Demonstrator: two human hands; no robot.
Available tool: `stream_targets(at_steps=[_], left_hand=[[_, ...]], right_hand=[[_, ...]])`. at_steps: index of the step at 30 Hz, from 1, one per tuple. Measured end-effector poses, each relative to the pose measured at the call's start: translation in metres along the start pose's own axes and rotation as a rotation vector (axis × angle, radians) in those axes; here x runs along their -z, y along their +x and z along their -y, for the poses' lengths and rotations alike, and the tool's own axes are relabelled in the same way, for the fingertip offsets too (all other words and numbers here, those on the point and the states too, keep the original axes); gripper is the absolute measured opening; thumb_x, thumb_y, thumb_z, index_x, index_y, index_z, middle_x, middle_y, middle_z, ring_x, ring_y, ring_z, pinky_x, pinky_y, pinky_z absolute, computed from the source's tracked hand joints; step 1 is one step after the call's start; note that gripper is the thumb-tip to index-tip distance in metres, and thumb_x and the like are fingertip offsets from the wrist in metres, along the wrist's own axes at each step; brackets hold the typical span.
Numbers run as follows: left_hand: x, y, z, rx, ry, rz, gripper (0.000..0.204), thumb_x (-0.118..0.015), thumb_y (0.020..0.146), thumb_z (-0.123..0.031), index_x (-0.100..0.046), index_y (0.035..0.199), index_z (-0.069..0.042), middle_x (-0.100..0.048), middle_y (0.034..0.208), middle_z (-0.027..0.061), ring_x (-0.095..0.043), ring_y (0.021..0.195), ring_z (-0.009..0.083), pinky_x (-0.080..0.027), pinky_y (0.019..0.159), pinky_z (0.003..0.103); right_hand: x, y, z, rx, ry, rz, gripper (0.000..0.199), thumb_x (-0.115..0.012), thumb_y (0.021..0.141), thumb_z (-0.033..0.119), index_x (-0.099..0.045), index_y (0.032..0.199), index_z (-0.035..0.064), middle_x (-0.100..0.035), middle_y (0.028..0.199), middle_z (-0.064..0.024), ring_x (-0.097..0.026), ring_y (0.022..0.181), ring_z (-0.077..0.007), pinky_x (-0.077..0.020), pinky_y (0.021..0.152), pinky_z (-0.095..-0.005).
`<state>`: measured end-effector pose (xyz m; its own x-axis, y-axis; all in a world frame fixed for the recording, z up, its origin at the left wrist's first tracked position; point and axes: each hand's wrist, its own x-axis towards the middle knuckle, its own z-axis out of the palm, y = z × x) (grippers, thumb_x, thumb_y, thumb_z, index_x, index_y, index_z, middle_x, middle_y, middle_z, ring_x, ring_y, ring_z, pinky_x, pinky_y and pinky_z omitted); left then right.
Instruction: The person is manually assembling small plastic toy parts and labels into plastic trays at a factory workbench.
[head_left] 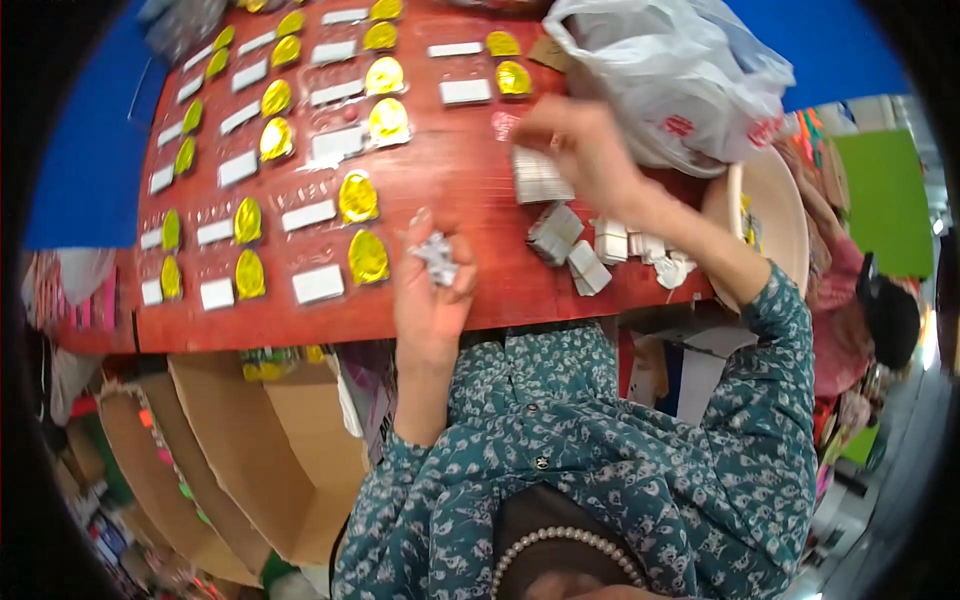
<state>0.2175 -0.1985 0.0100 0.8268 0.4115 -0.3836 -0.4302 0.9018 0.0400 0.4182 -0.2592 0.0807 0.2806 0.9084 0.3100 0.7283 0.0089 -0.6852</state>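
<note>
My left hand (425, 305) is palm up near the table's front edge, its fingers curled around a small heap of whitish-grey pieces (437, 258), too small to name. My right hand (585, 150) is over the table to the right, smeared by motion, so what its fingers hold, if anything, does not show. Below it lie a stack of white cards (541, 178) and several smaller banded bundles (556, 233). Left of my hands, clear plastic trays stand in rows, each with a yellow foil-like round piece (358, 198) and a white card (308, 215).
A white plastic bag (670, 80) sits at the back right of the red table (480, 270), beside a cream basin (785, 200). Cardboard boxes (270, 440) stand below the table at left. Another person (845, 320) in pink is at the right.
</note>
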Motion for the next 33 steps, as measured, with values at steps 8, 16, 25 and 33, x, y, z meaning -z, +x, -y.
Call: stream_targets(at_steps=[8, 16, 25, 33], left_hand=[[-0.026, 0.015, 0.014, 0.087, 0.152, 0.013, 0.026, -0.052, 0.087, -0.023, -0.057, 0.096, 0.001, -0.057, 0.061, 0.0086, -0.047, 0.039, 0.0133, -0.027, 0.031, 0.018], [-0.029, 0.022, -0.009, -0.068, 0.378, -0.024, 0.028, -0.060, 0.083, -0.021, -0.058, 0.097, 0.003, -0.057, 0.061, 0.0069, -0.046, 0.040, 0.0089, -0.026, 0.032, 0.016], [-0.036, 0.012, -0.005, -0.195, 0.530, -0.050, 0.016, -0.060, 0.083, -0.018, -0.053, 0.077, -0.005, -0.057, 0.058, 0.0088, -0.047, 0.038, 0.0105, -0.029, 0.031, 0.018], [-0.028, 0.008, -0.004, -0.221, 0.390, -0.054, 0.027, -0.059, 0.085, -0.026, -0.058, 0.092, 0.001, -0.057, 0.059, 0.0059, -0.046, 0.038, 0.0090, -0.026, 0.032, 0.016]], right_hand=[[-0.007, 0.101, -0.077, 0.111, -0.212, 0.111, 0.014, -0.058, 0.079, 0.006, -0.062, 0.090, -0.0012, -0.061, 0.069, -0.0090, -0.058, 0.059, -0.0141, -0.0439, 0.053, -0.0274], [-0.018, 0.077, -0.041, -0.297, 0.165, 0.283, 0.030, -0.060, 0.082, 0.028, -0.066, 0.093, 0.0013, -0.063, 0.073, -0.0069, -0.057, 0.066, -0.0110, -0.0440, 0.060, -0.0261], [-0.039, 0.054, 0.023, -0.278, 0.459, 0.614, 0.018, -0.063, 0.081, 0.017, -0.063, 0.080, -0.0012, -0.057, 0.067, 0.0027, -0.049, 0.063, -0.0029, -0.0400, 0.056, -0.0192], [-0.042, 0.066, 0.025, -0.291, 0.256, 0.392, 0.019, -0.062, 0.079, 0.015, -0.066, 0.088, -0.0012, -0.064, 0.072, -0.0048, -0.055, 0.067, -0.0073, -0.0438, 0.059, -0.0238]])
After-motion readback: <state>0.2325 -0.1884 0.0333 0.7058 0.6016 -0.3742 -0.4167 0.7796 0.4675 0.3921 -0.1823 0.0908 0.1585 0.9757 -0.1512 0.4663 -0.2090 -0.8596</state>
